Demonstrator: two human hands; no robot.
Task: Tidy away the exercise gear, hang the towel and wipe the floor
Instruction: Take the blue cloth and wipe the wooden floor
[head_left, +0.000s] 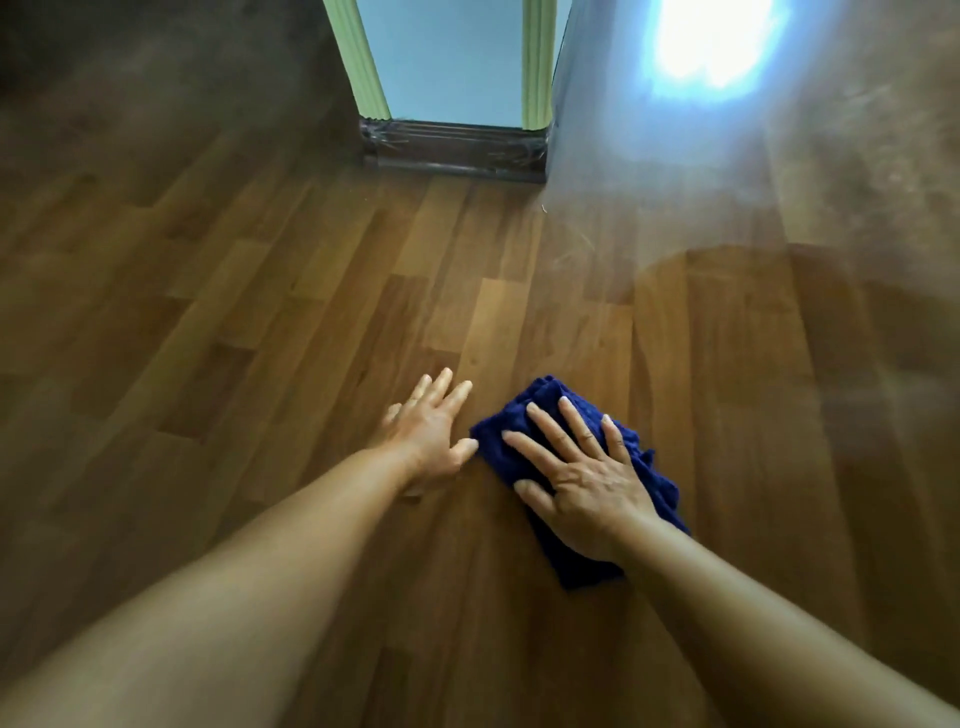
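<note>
A folded dark blue cloth (506, 441) lies flat on the brown wooden floor (260, 322). My right hand (576, 478) rests palm down on top of the cloth with its fingers spread, pressing it to the boards. My left hand (428, 428) lies flat on the bare floor just left of the cloth, fingers apart, its thumb almost touching the cloth's edge. It holds nothing. Part of the cloth is hidden under my right palm and wrist.
A wall corner (452, 57) painted light blue with green trim stands straight ahead, its dark skirting board (457, 153) wrapped in clear plastic. Bright light glares off the floor (717, 41) at the upper right. Open floorboards stretch to the left and right.
</note>
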